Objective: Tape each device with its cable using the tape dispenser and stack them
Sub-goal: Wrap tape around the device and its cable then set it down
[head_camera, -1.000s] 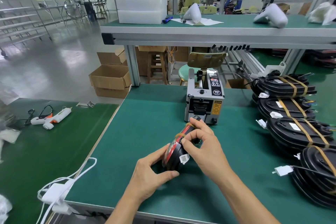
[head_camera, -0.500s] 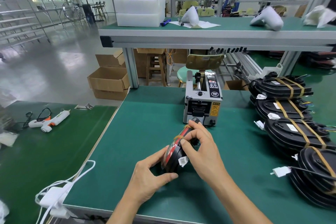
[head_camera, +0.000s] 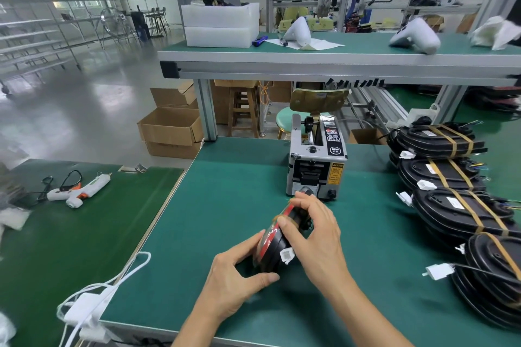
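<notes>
While the left hand (head_camera: 234, 276) grips the near edge of a black round device (head_camera: 275, 245) between thumb and fingers, the right hand (head_camera: 313, 231) curls over its top, thumb pressing a strip of brown tape (head_camera: 284, 218) against the rim. The device stands tilted on edge, with a red band on one face and a white plug (head_camera: 287, 256) at its side, just in front of the tape dispenser (head_camera: 317, 160) on the green table (head_camera: 225, 205). To the right of the dispenser, taped devices (head_camera: 451, 175) lie in overlapping stacks, white plugs sticking out. Well to the left of the dispenser, a white glue gun (head_camera: 79, 189) lies on a neighbouring bench. Behind the dispenser stands a stool (head_camera: 287, 121).
</notes>
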Available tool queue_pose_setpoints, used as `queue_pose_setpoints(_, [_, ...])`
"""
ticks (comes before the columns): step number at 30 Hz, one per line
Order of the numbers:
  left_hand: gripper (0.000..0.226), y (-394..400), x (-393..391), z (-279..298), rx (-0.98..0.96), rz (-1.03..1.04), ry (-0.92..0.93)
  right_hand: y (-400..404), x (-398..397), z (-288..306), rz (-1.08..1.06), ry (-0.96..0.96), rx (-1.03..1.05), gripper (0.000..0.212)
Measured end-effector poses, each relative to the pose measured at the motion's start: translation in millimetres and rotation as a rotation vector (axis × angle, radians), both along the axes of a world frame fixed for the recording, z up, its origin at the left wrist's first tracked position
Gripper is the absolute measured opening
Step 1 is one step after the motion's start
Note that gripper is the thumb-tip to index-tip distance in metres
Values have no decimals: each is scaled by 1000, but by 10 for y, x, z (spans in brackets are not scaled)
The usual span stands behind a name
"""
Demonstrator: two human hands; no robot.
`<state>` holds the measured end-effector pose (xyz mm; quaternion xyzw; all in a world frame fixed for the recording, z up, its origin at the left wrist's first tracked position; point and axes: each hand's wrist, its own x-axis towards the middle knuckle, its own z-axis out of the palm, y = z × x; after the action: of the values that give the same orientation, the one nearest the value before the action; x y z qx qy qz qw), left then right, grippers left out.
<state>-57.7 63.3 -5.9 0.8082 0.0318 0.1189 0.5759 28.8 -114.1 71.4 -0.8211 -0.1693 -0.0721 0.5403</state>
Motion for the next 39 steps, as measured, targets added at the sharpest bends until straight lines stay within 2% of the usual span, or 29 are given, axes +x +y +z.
queue_pose_setpoints(4, [86, 8, 4, -9, 6, 7, 1, -76, 5, 28, 37, -3, -91, 48])
queue_pose_setpoints(6, [86, 14, 10, -18, 10, 1, -2, -108, 73, 62, -23, 13, -1, 36])
queue_pose_setpoints(9, [83, 14, 16, -30, 0, -9, -12, -148, 365, 118, -220, 67, 181, 10])
queue_pose_setpoints(11, [80, 19, 18, -27, -6, -16, -20, -148, 632, 145, -302, 188, 213, 14])
queue_pose_setpoints(15, [79, 30, 23, -4, -16, -34, -32, -71, 1025, 117, -329, 351, 187, 22])
queue_pose_setpoints(24, [79, 24, 21, 11, -31, -44, -42, 195, 1293, 67, -421, 421, 229, 19])
queue_pose_setpoints(33, [79, 23, 19, 32, -35, -45, -42, 322, 1467, 48, -549, 569, 413, 4])
queue_pose_setpoints(39, [77, 31, 31, 33, -30, -43, -41, 380, 1534, 53, -612, 637, 484, 6])
